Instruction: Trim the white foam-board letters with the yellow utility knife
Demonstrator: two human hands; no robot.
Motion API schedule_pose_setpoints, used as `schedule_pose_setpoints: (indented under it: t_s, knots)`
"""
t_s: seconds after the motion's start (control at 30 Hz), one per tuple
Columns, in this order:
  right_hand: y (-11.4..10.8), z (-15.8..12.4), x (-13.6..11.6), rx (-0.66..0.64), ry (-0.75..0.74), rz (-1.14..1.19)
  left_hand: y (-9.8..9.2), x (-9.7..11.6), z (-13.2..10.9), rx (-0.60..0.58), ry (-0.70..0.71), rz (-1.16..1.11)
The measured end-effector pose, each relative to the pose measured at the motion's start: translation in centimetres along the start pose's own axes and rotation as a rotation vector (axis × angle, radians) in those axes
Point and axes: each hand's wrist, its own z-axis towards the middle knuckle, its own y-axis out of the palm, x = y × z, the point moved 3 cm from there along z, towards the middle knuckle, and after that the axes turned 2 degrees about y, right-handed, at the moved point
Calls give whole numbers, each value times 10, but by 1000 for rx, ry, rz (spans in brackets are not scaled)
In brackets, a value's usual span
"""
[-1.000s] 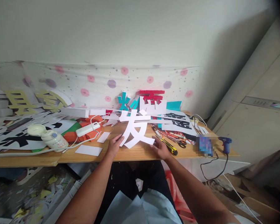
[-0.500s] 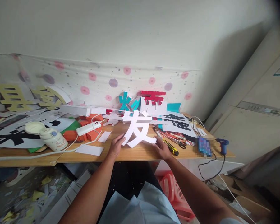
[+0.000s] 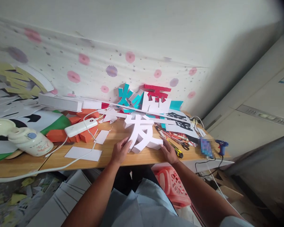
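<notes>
A thick white foam-board Chinese character (image 3: 143, 134) is at the front middle of the wooden table, tilted back so its side walls show. My left hand (image 3: 121, 150) grips its lower left stroke, thumb on the front face. At the lower right stroke, my right hand (image 3: 169, 151) holds the end between thumb and fingers; some fingertips are hidden. A yellow-and-black utility knife (image 3: 176, 148) lies just beyond my right hand, close to scissors (image 3: 185, 145) and scattered red-and-white scraps.
Teal (image 3: 125, 96) and red letter pieces (image 3: 157, 90) lean at the back. A white power strip (image 3: 80, 127) trails its cable across the table's left. A bottle with its lid open (image 3: 30, 141) stands far left; a blue glue gun (image 3: 221, 147) sits at the right edge.
The white character has been lowered toward the table and tipped back, with both hands still on it. The camera view has shifted right and closer.
</notes>
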Motion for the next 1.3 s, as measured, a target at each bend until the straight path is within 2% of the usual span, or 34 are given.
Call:
schedule_pose_setpoints:
  t_s: [0.17, 0.3, 0.53, 0.63, 0.7, 0.73, 0.8, 0.87, 0.93, 1.03, 1.13, 1.23, 1.3]
  knots:
    - [-1, -2, -1, 30, 1, 8, -1, 4, -1, -41, -31, 55]
    - [2, -9, 2, 39, 10, 18, -9, 5, -9, -125, -95, 105]
    - [-3, -45, -11, -40, -5, -30, -31, 6, -27, -160, -127, 294]
    - [-25, -54, -24, -55, -111, -149, -31, 13, -34, -143, -103, 279]
    - [-48, -50, -24, 34, -155, -276, -29, 17, -38, -126, -143, 224]
    - [-60, -45, -19, 109, -146, -381, -28, 17, -40, -119, -175, 203]
    - [-80, -33, -5, 163, -97, -632, -26, 18, -44, -106, -214, 206]
    - [-92, -25, 11, 117, -70, -790, -26, 18, -49, -90, -205, 255]
    - [-100, -22, 23, 71, -45, -853, -27, 16, -53, -74, -185, 279]
    - [-110, -25, 29, 58, -11, -806, -32, 9, -59, -62, -193, 223]
    - [-117, -30, 20, 89, 32, -657, -41, 2, -64, -56, -200, 183]
    - [-114, -34, 4, 161, 208, -341, -49, 0, -64, -58, -181, 203]
    - [-103, -37, -10, 169, 312, -84, -53, 1, -62, -60, -172, 207]
